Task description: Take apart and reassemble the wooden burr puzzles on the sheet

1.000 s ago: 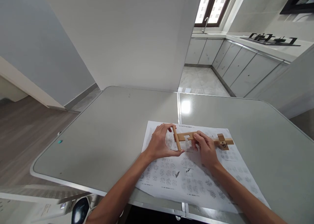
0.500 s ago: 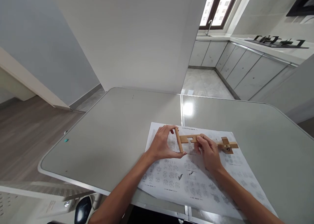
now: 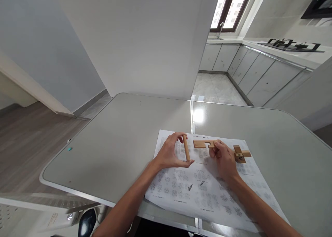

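My left hand (image 3: 169, 153) pinches a short wooden bar (image 3: 186, 147) by its two ends, holding it upright just above a printed paper sheet (image 3: 207, 188). My right hand (image 3: 224, 157) grips one end of a flat notched wooden piece (image 3: 203, 144), which points left toward the bar with a gap between them. Beside my right hand on the right lies a small assembled wooden cross (image 3: 240, 153) with a dark mark on one face.
The sheet of small diagrams lies on a grey folding table (image 3: 124, 133) with a centre seam. A white wall panel (image 3: 145, 39) stands behind the table. Kitchen cabinets (image 3: 259, 71) and a window are at the back right. A small teal dot (image 3: 69, 148) marks the table's left edge.
The notched piece and the bar were joined a second ago; now they are apart, the notched piece drawn up and to the right with my right hand. The camera shifted slightly.
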Tool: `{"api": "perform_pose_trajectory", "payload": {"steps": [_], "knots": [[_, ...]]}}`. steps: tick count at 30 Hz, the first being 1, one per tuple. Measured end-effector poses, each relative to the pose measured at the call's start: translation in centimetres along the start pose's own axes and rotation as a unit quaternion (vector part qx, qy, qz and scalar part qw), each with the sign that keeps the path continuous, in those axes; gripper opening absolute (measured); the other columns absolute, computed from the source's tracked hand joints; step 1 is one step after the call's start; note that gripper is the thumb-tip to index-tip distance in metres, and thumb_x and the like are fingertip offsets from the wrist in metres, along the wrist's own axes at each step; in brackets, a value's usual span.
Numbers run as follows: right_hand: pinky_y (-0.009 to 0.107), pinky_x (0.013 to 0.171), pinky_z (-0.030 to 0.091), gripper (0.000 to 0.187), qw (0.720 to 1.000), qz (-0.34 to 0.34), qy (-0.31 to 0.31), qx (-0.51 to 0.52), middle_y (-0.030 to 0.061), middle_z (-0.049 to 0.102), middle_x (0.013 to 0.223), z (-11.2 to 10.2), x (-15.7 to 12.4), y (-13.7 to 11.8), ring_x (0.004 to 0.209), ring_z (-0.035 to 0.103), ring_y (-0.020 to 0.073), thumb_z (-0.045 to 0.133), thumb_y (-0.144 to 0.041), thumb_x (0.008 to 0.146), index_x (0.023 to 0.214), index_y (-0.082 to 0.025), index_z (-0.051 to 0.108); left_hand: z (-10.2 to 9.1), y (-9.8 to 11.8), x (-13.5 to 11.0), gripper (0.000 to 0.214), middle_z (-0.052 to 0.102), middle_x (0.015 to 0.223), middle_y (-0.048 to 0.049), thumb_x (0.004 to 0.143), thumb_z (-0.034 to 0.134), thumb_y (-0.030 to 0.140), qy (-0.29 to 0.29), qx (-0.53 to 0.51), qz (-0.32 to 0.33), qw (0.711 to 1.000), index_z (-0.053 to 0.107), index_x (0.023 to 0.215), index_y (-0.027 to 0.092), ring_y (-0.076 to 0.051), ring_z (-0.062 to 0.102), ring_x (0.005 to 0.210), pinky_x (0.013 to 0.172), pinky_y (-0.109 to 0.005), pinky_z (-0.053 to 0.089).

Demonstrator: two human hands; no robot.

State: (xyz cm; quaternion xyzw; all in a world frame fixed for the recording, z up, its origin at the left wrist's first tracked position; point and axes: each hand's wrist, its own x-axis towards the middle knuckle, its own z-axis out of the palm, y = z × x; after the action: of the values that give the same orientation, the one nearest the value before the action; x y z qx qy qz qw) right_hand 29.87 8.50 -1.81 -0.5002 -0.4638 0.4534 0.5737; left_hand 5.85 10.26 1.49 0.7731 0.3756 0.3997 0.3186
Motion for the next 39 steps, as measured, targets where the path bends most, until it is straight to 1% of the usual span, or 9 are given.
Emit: {"api": "perform_pose_trajectory", "payload": {"steps": [3, 8, 12, 16, 20, 24, 30, 34, 39], "knots": [[0.034, 0.053, 0.034, 0.042, 1.000, -0.001, -0.003, 0.000, -0.0018, 0.046, 0.059, -0.2, 0.1, -0.2, 0.053, 0.039, 0.0172, 0.057, -0.046, 0.102, 0.067, -0.026, 0.046, 0.0, -0.7, 0.1, 0.088, 0.064, 0.134, -0.0086, 0.067, 0.096, 0.042, 0.045, 0.018, -0.034, 0.998, 0.049, 0.141, 0.031, -0.028, 0.064, 0.115, 0.104, -0.048, 0.058], [0.032, 0.059, 0.041, 0.044, 0.995, -0.012, -0.076, -0.071, -0.0021, 0.051, 0.061, 0.7, -0.5, -1.0, 0.055, 0.046, 0.0168, 0.054, -0.052, 0.104, 0.069, -0.025, 0.050, -0.1, -2.5, 0.5, 0.085, 0.064, 0.133, -0.0102, 0.076, 0.091, 0.043, 0.166, 0.134, -0.113, 0.970, 0.044, 0.145, 0.027, -0.030, 0.064, 0.120, 0.110, -0.054, 0.050], [0.031, 0.061, 0.042, 0.047, 0.988, -0.015, -0.095, -0.125, -0.0019, 0.053, 0.062, 1.2, -0.8, -1.1, 0.059, 0.048, 0.0172, 0.054, -0.055, 0.104, 0.069, -0.024, 0.051, -0.5, -3.4, 0.6, 0.082, 0.063, 0.131, -0.0104, 0.077, 0.089, 0.043, 0.185, 0.191, -0.129, 0.955, 0.046, 0.145, 0.026, -0.033, 0.061, 0.126, 0.112, -0.053, 0.046], [0.031, 0.061, 0.042, 0.048, 0.985, -0.026, -0.098, -0.142, -0.0024, 0.053, 0.062, 1.3, -0.9, -1.2, 0.058, 0.048, 0.0166, 0.053, -0.055, 0.105, 0.069, -0.024, 0.050, -0.7, -3.7, 0.4, 0.081, 0.063, 0.134, -0.0127, 0.079, 0.086, 0.053, 0.188, 0.242, -0.161, 0.938, 0.050, 0.146, 0.024, -0.036, 0.058, 0.129, 0.114, -0.056, 0.042], [0.031, 0.060, 0.042, 0.048, 0.984, -0.024, -0.098, -0.144, -0.0025, 0.053, 0.060, 1.4, -0.9, -1.3, 0.056, 0.048, 0.0163, 0.055, -0.057, 0.103, 0.068, -0.024, 0.049, -0.7, -3.9, 0.3, 0.085, 0.066, 0.131, -0.0138, 0.077, 0.086, 0.062, 0.164, 0.270, -0.179, 0.932, 0.053, 0.144, 0.022, -0.039, 0.058, 0.126, 0.111, -0.057, 0.042], [0.030, 0.059, 0.042, 0.048, 0.985, -0.017, -0.103, -0.138, -0.0030, 0.053, 0.060, 1.5, -0.9, -1.3, 0.055, 0.048, 0.0157, 0.056, -0.056, 0.103, 0.068, -0.024, 0.051, -0.5, -3.6, 0.2, 0.085, 0.065, 0.137, -0.0138, 0.076, 0.088, 0.058, 0.116, 0.254, -0.160, 0.947, 0.053, 0.145, 0.022, -0.038, 0.055, 0.127, 0.112, -0.057, 0.041], [0.031, 0.058, 0.040, 0.048, 0.985, -0.025, -0.090, -0.147, -0.0033, 0.051, 0.059, 1.3, -1.0, -1.2, 0.055, 0.046, 0.0156, 0.055, -0.055, 0.104, 0.067, -0.024, 0.049, -0.6, -2.6, 0.1, 0.086, 0.064, 0.143, -0.0102, 0.073, 0.090, 0.037, 0.025, 0.225, -0.072, 0.971, 0.052, 0.149, 0.028, -0.038, 0.051, 0.133, 0.113, -0.059, 0.040], [0.031, 0.057, 0.038, 0.050, 0.990, -0.034, -0.021, -0.136, -0.0036, 0.048, 0.056, 1.1, -0.8, -1.0, 0.054, 0.043, 0.0157, 0.056, -0.056, 0.103, 0.065, -0.025, 0.046, -0.9, -2.1, 0.0, 0.083, 0.059, 0.153, -0.0080, 0.079, 0.089, 0.042, -0.058, 0.188, -0.016, 0.980, 0.052, 0.153, 0.035, -0.039, 0.044, 0.143, 0.119, -0.059, 0.038], [0.032, 0.057, 0.037, 0.051, 0.992, -0.025, -0.010, -0.127, -0.0035, 0.049, 0.055, 0.9, -0.5, -0.7, 0.053, 0.042, 0.0163, 0.056, -0.059, 0.102, 0.065, -0.025, 0.047, -1.0, -1.9, 0.0, 0.062, 0.062, 0.145, -0.0073, 0.077, 0.091, 0.044, -0.084, 0.196, 0.019, 0.977, 0.070, 0.135, 0.040, -0.038, 0.050, 0.139, 0.118, -0.060, 0.039]]}}
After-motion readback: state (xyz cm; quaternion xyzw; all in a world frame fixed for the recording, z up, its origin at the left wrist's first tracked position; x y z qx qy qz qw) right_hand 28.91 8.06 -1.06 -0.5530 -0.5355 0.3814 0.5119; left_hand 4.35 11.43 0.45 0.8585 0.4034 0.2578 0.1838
